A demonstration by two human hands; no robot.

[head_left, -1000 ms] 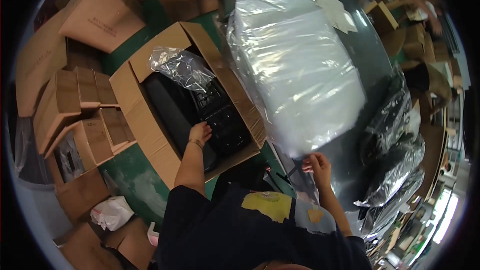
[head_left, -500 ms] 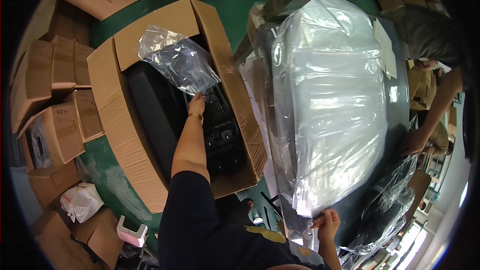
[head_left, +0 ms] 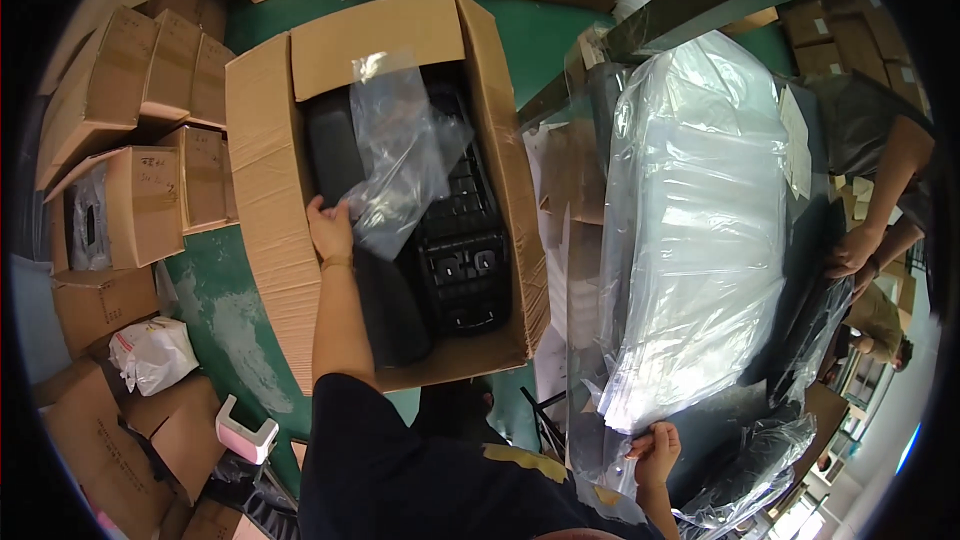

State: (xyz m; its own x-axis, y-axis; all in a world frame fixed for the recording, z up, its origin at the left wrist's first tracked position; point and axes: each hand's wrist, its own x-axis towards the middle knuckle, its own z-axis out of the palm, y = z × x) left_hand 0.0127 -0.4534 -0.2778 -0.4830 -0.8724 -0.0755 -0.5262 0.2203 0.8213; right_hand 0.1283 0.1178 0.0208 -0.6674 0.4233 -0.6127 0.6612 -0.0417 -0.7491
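In a large open carton (head_left: 262, 200) on my left lie black moulded plastic parts (head_left: 465, 275) with slots, and beside them a long, smooth black piece (head_left: 385, 310). A clear plastic bag (head_left: 400, 160) is draped across them. My left hand (head_left: 332, 230) pinches the bag's near left edge, close to the carton's left wall. On the table to my right lies a thick stack of clear plastic bags (head_left: 695, 230). My right hand (head_left: 655, 452) is closed at the near edge of this stack; whatever its fingertips hold is too small to make out.
Another person's hands (head_left: 852, 258) handle clear plastic over a dark sheet at the table's right side. Several cartons (head_left: 100, 100) are piled at the left. A white bag (head_left: 152, 355) and a pink-and-white stool (head_left: 247, 430) stand lower left. A dark beam (head_left: 750, 5) crosses the upper right.
My left hand has moved left across the carton, drawing the bag's near end with it. My right hand stays by the stack. The whole view has shifted somewhat.
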